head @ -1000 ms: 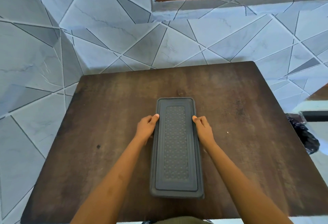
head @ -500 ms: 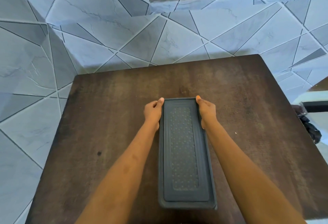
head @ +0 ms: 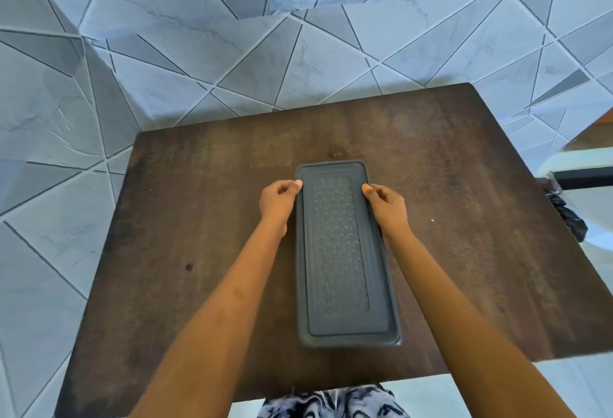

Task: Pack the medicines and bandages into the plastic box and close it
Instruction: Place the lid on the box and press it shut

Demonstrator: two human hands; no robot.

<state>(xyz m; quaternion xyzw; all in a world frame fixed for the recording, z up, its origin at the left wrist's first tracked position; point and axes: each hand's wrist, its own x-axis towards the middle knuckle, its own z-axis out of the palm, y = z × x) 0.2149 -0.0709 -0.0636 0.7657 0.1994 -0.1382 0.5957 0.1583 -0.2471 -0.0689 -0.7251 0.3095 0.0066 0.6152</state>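
The box (head: 345, 252) lies mid-frame on the table (head: 199, 185), lid on. Your left hand (head: 278, 201) and right hand (head: 386, 207), fingers curled, pinch its upper edges; uneven pressing could leave a corner unsealed.

Dark wooden table (head: 205, 205) (scuffed) against tiled wall (head: 166, 53); black bag (head: 569, 217) right.

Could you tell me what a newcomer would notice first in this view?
A long dark grey box with a dotted lid lies lengthwise in the middle of a dark wooden table. The left hand and right hand press against its long sides near the far end. Behind the table, a pale blue wall shows angular tile lines.
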